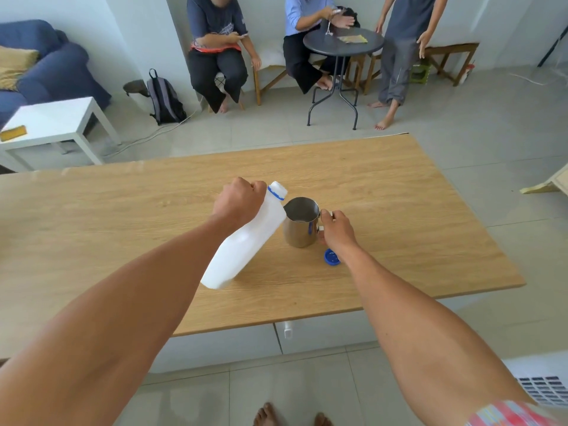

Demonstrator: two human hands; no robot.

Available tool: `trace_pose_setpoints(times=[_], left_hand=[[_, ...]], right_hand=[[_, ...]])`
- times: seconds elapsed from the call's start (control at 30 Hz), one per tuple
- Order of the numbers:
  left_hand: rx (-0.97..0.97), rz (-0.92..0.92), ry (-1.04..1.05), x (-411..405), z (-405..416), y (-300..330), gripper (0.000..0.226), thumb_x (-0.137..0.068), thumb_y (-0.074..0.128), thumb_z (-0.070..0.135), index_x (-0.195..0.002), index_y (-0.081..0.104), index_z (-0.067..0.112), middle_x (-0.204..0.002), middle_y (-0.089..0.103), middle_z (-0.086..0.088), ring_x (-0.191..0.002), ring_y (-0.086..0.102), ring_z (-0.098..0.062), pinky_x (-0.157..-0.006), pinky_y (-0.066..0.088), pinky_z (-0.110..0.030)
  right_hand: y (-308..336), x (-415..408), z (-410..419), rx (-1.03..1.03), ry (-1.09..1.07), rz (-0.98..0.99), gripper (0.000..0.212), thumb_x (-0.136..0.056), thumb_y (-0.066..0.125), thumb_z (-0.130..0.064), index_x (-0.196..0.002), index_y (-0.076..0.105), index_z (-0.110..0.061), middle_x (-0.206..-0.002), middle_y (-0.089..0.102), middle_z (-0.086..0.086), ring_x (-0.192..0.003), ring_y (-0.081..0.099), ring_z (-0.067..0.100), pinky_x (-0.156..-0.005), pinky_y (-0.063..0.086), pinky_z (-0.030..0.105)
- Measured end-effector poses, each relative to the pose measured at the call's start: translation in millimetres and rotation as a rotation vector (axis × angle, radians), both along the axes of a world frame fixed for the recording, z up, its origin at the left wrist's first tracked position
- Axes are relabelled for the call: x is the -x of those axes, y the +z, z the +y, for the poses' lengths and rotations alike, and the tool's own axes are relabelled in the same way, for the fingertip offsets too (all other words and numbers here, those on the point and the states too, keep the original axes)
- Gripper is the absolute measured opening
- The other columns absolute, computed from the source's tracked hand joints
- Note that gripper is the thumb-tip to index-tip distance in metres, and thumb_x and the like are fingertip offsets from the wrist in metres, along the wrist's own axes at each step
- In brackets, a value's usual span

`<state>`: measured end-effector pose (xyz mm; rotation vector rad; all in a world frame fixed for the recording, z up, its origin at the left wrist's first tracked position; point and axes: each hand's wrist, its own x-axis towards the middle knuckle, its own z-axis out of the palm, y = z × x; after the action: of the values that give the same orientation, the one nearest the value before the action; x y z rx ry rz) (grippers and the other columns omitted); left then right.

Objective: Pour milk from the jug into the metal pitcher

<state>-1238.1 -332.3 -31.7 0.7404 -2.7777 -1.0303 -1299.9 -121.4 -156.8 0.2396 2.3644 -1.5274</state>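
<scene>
Left hand (238, 199) clamps the tilted jug (246, 241), right hand (336, 230) grips the pitcher (301, 222) handle at its 3 o'clock (overshoot risks spilling).

Bright, even daylight throughout, soft and diffuse. Faint shadows only, beside the metal pitcher (300, 222) and under the tilted jug (242, 241) on the desk (399, 241). Mild sheen on floor tiles (507, 118). Strong wide-angle bending at edges, forearms stretched. Slight softness overall, no heavy blur.
</scene>
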Motion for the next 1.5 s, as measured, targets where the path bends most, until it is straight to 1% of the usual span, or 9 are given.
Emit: trace_pose_setpoints(times=[0.13,0.4,0.67,0.83,0.97,1.13,1.3,1.37,1.5], left_hand=[[0.063,-0.081,-0.036,4.2,4.4,-7.4,0.039,-0.094,0.042,0.030,-0.062,0.037,0.009,-0.061,0.042,-0.005,-0.056,0.035,-0.025,-0.051,0.030,-0.031],[0.121,-0.163,-0.078,11.5,13.3,-15.8,0.040,-0.097,0.041,0.033,-0.066,0.045,0.009,-0.066,0.046,-0.006,-0.056,0.040,-0.023,-0.052,0.033,-0.030],[0.189,-0.217,-0.107,15.0,21.3,-18.3,0.039,-0.099,0.041,0.032,-0.069,0.051,0.008,-0.069,0.051,-0.007,-0.056,0.045,-0.022,-0.052,0.036,-0.030],[0.230,-0.240,-0.123,18.8,24.2,-19.9,0.042,-0.101,0.040,0.034,-0.069,0.051,0.009,-0.070,0.052,-0.008,-0.058,0.047,-0.022,-0.053,0.036,-0.031],[0.227,-0.259,-0.142,21.0,24.8,-18.6,0.040,-0.102,0.039,0.034,-0.073,0.053,0.010,-0.073,0.054,-0.008,-0.060,0.049,-0.021,-0.054,0.036,-0.032],[0.271,-0.276,-0.170,23.8,26.1,-14.0,0.037,-0.103,0.038,0.032,-0.076,0.053,0.011,-0.078,0.057,-0.008,-0.062,0.050,-0.021,-0.055,0.037,-0.032],[0.313,-0.292,-0.208,28.6,26.3,-12.9,0.033,-0.103,0.040,0.030,-0.077,0.053,0.013,-0.079,0.057,-0.008,-0.064,0.052,-0.022,-0.065,0.042,-0.035],[0.331,-0.297,-0.223,29.7,26.3,-13.4,0.033,-0.103,0.040,0.030,-0.077,0.053,0.014,-0.080,0.057,-0.008,-0.065,0.052,-0.022,-0.069,0.044,-0.037],[0.381,-0.305,-0.249,33.6,25.4,-12.9,0.034,-0.102,0.039,0.032,-0.080,0.055,0.013,-0.081,0.058,-0.007,-0.066,0.053,-0.022,-0.070,0.045,-0.037]], right_hand=[[-0.9,1.5,1.2,-0.053,0.031,0.021,0.038,-0.101,0.040,-0.057,-0.103,0.056,-0.023,-0.104,0.066,0.002,-0.095,0.074,0.031,-0.089,0.060,0.059],[-0.6,2.2,2.4,-0.084,0.056,0.037,0.041,-0.107,0.039,-0.054,-0.106,0.057,-0.017,-0.099,0.066,0.006,-0.094,0.074,0.031,-0.086,0.060,0.057],[0.7,2.0,5.1,-0.097,0.105,0.031,0.046,-0.109,0.035,-0.054,-0.118,0.056,-0.014,-0.102,0.063,0.002,-0.097,0.073,0.029,-0.078,0.054,0.045],[-2.3,3.3,6.4,-0.096,0.112,0.030,0.046,-0.109,0.034,-0.054,-0.121,0.055,-0.014,-0.102,0.064,0.003,-0.095,0.073,0.030,-0.086,0.057,0.050],[1.0,2.2,5.6,-0.079,0.129,0.012,0.039,-0.111,0.033,-0.050,-0.123,0.050,-0.018,-0.101,0.061,-0.002,-0.083,0.077,0.024,-0.084,0.060,0.049],[0.0,2.7,4.2,-0.097,0.138,0.004,0.034,-0.111,0.031,-0.051,-0.121,0.043,-0.020,-0.100,0.063,0.001,-0.082,0.075,0.023,-0.084,0.062,0.050],[2.8,2.7,0.8,-0.092,0.133,0.003,0.033,-0.113,0.028,-0.048,-0.124,0.039,-0.019,-0.095,0.060,-0.002,-0.075,0.073,0.020,-0.085,0.062,0.050],[2.6,2.8,0.1,-0.093,0.128,-0.003,0.037,-0.112,0.027,-0.048,-0.130,0.039,-0.017,-0.095,0.060,-0.002,-0.076,0.074,0.021,-0.086,0.063,0.051],[3.2,3.0,-1.4,-0.069,0.117,-0.012,0.039,-0.112,0.027,-0.047,-0.134,0.038,-0.016,-0.096,0.058,-0.003,-0.081,0.075,0.025,-0.089,0.061,0.055]])
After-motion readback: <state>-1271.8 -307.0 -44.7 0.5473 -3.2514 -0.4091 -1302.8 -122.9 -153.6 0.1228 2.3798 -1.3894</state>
